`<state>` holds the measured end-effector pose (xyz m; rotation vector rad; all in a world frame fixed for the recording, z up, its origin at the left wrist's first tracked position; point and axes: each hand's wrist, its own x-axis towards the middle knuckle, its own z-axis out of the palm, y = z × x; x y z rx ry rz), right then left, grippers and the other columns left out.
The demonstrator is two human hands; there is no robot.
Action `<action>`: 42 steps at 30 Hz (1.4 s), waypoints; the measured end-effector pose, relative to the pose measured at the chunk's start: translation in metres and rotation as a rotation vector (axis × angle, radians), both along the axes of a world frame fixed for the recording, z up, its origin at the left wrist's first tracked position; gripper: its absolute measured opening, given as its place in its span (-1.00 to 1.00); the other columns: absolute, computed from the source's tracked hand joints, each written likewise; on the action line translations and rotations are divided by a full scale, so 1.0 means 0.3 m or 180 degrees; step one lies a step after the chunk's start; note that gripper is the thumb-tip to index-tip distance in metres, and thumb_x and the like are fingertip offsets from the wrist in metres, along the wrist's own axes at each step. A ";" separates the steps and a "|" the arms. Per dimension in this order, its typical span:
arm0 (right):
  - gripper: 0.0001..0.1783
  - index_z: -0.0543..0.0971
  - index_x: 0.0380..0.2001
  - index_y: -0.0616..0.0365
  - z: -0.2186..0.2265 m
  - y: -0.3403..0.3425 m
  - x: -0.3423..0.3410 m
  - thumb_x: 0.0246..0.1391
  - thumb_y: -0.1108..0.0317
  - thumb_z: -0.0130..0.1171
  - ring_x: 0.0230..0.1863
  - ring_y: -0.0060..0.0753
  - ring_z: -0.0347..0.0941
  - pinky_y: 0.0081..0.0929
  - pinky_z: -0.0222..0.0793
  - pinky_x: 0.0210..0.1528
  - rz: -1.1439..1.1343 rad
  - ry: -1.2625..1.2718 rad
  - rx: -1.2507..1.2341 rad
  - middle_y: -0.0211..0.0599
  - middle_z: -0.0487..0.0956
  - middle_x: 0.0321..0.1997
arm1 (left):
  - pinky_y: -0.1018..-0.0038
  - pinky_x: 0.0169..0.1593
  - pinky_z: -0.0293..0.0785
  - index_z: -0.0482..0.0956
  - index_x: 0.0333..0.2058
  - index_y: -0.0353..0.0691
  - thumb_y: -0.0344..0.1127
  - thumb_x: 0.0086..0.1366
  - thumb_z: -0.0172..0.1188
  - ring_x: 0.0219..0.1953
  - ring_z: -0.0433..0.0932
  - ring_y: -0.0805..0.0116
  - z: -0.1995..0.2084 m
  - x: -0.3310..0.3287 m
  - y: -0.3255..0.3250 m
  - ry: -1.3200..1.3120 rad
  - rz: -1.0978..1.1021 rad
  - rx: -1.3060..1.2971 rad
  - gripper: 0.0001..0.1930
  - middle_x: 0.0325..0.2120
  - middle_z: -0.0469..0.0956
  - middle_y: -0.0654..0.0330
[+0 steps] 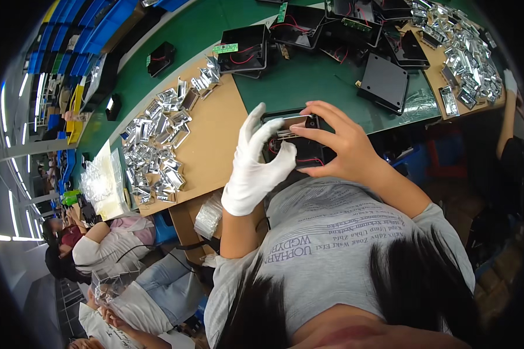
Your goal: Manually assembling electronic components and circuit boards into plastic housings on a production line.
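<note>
A black plastic case (310,152) with a thin red wire is between my hands, close to my chest at the table's near edge. In its far part lies a shiny metal frame (292,133), partly hidden by fingers. My left hand (253,168), in a white glove, is closed on the frame from the left, thumb on the near side and fingers beyond. Bare, my right hand (349,142) grips the case from the right, its thumb at the near side and its forefinger reaching over the frame.
Shiny metal frames (157,145) lie heaped on brown board (215,134) to the left; another pile (471,64) is far right. Open black cases (247,52) with green circuit boards and red wires crowd the back. A closed black box (383,82) stands nearer. Co-workers (116,244) sit at left.
</note>
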<state>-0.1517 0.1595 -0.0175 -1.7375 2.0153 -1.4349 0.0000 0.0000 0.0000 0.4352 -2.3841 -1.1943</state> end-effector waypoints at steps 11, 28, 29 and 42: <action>-0.17 0.63 0.12 -0.06 -0.036 -0.029 -0.057 -0.42 0.32 0.62 0.41 -0.05 0.33 -0.16 0.36 0.37 0.0169 0.0135 0.0074 -0.22 0.47 0.30 | 0.31 0.18 0.53 0.49 0.22 -0.19 -0.35 0.13 0.45 0.23 0.50 0.11 0.045 0.002 -0.045 0.0062 0.0345 0.0214 -0.36 0.21 0.49 -0.05; -0.54 0.60 0.04 0.13 -0.035 -0.040 -0.098 0.00 0.56 0.32 0.18 -0.16 0.49 -0.29 0.44 0.20 -0.0881 0.0114 -0.0259 -0.23 0.50 0.29 | 0.49 -0.09 0.59 0.52 0.14 -0.45 0.15 0.36 0.27 -0.16 0.59 0.33 0.121 -0.241 -1.169 0.0016 0.1270 0.0287 -0.30 -0.09 0.61 0.02; -0.56 0.61 0.01 0.15 -0.038 -0.046 -0.102 0.00 0.59 0.29 0.14 -0.17 0.52 -0.31 0.46 0.17 -0.0924 0.0210 -0.0214 -0.23 0.52 0.27 | 0.48 -0.07 0.59 0.52 0.16 -0.45 0.22 0.35 0.26 -0.14 0.60 0.31 0.102 -0.283 -1.210 -0.0218 0.0936 0.0051 -0.25 -0.06 0.61 0.03; -0.69 0.65 -0.18 0.15 -0.052 -0.046 -0.113 -0.04 0.64 0.28 -0.16 -0.33 0.56 -0.45 0.53 -0.10 -0.1066 0.0437 -0.0270 -0.31 0.60 0.11 | 0.06 0.02 0.59 0.36 0.34 0.26 -0.14 0.39 0.07 -0.02 0.64 -0.12 -0.030 -0.175 -1.499 -0.2178 0.2479 -0.1923 -0.47 -0.03 0.62 -0.07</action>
